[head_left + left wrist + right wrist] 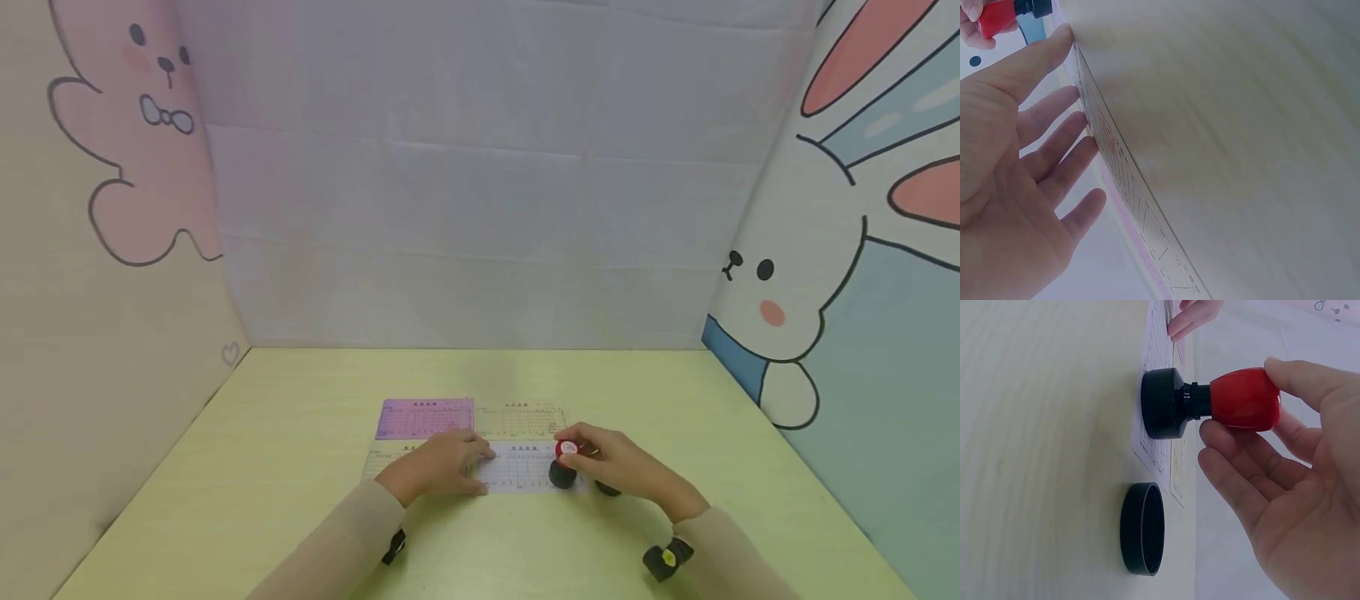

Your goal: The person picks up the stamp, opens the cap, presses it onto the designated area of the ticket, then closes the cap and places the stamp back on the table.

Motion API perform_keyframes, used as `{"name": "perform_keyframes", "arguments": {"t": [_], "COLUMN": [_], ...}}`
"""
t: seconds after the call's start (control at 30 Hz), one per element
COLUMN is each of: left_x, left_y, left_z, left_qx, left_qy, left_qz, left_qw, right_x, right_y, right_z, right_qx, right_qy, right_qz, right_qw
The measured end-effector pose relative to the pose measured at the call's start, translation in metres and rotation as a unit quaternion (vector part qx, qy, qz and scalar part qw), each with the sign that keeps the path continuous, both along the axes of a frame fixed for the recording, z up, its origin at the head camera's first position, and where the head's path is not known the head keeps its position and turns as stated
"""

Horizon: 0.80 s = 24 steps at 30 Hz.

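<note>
My right hand (626, 467) pinches the red handle (1244, 400) of a round stamp between thumb and fingers. The stamp's black base (1161, 405) appears to sit flat on the right end of the white printed form (517, 468). Close by, the stamp's round black cap (1142, 530) lies on the table, partly behind my right hand in the head view. My left hand (442, 462) rests with fairly straight, spread fingers at the left part of the white form, its fingertips touching the paper.
Three other printed forms adjoin the white one: a purple-pink slip (426, 418) back left, a pale yellow slip (521, 421) back right, and a pale slip (381, 458) partly under my left hand. The table (262, 467) meets cartoon-printed side walls and a white back sheet (480, 208).
</note>
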State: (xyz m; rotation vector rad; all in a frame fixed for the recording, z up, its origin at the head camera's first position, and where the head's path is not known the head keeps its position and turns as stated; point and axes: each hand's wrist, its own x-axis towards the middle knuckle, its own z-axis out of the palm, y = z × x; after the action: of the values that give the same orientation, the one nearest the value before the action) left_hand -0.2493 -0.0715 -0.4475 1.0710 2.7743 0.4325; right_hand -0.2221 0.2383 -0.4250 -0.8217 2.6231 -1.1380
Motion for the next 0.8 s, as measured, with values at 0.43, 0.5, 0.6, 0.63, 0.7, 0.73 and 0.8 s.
{"name": "perform_keyframes", "arguments": {"t": [0.43, 0.5, 0.6, 0.63, 0.7, 0.73, 0.8], "left_x": [0.004, 0.005, 0.006, 0.006, 0.006, 0.007, 0.007], "left_y": [-0.001, -0.001, -0.001, -0.002, -0.003, -0.003, -0.004], "left_z": [-0.004, -0.004, -0.004, -0.004, -0.005, -0.005, -0.006], "left_qx": [0.002, 0.004, 0.008, 0.008, 0.010, 0.011, 0.014], "left_qy": [-0.009, -0.009, -0.007, -0.006, -0.006, -0.006, -0.007], "left_qz": [0.014, 0.016, 0.014, 0.014, 0.014, 0.014, 0.014], "left_qw": [0.9999, 0.9998, 0.9998, 0.9999, 0.9998, 0.9998, 0.9998], "right_x": [0.002, 0.002, 0.003, 0.002, 0.003, 0.003, 0.004], "right_y": [0.002, 0.002, 0.003, 0.003, 0.004, 0.005, 0.005], "right_z": [0.004, 0.006, 0.008, 0.009, 0.010, 0.010, 0.011], "right_qx": [0.005, 0.004, 0.005, 0.006, 0.007, 0.008, 0.007], "right_qy": [0.015, 0.018, 0.023, 0.025, 0.026, 0.026, 0.024], "right_qz": [-0.007, -0.010, -0.013, -0.015, -0.020, -0.023, -0.027], "right_qw": [1.000, 1.000, 1.000, 1.000, 0.999, 0.999, 0.999]}}
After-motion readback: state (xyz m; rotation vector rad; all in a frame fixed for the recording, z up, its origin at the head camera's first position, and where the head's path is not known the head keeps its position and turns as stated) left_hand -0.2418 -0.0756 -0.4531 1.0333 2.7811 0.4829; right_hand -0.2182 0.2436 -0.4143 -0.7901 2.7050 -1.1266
